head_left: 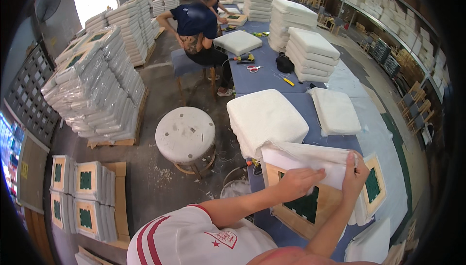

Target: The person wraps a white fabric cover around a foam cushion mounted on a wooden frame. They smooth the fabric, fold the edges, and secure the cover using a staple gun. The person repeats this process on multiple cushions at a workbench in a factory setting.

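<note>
A seat panel with a wooden frame [324, 207] and dark green webbing [307, 206] lies underside up on the table in front of me. White fabric [301, 151] is raised along its far edge, with a smooth white layer [335, 173] below it. My right hand [356, 173] is closed on the right end of this fabric. Lower and to the left, my left hand [300, 183] is closed in a pinch against the white layer; what its fingertips hold is too small to make out. A thick white cushion [267, 117] sits just beyond the panel.
On the blue-topped table [250, 78] are red-handled scissors [253, 69], a yellow-handled tool [289, 81] and stacked cushions [310, 54]. A round stool [185, 136] stands left. Wrapped stacks [97, 90] fill the far left. A person in dark clothes [196, 24] sits further along.
</note>
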`<action>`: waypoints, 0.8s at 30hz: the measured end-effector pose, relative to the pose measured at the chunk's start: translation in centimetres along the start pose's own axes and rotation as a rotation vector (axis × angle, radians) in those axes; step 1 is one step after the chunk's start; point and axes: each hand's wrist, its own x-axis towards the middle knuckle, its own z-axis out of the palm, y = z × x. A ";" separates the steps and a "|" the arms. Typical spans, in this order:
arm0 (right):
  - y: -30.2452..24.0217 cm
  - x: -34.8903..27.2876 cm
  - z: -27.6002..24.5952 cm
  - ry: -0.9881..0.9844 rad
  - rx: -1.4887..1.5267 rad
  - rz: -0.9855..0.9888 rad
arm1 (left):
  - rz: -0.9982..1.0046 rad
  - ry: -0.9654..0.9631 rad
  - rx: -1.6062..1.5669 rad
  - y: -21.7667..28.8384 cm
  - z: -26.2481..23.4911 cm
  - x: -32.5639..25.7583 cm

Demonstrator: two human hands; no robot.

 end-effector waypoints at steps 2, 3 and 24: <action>1.3 -0.1 -1.6 0.006 -0.039 0.090 | -0.018 -0.182 -0.095 -0.2 0.8 -3.6; 2.0 0.2 -1.7 0.000 -0.034 0.122 | 0.015 -0.314 -0.139 -0.6 1.6 -7.2; 0.6 -2.8 -5.6 0.041 -0.011 0.074 | -0.006 -0.328 0.042 -2.1 -1.7 -3.0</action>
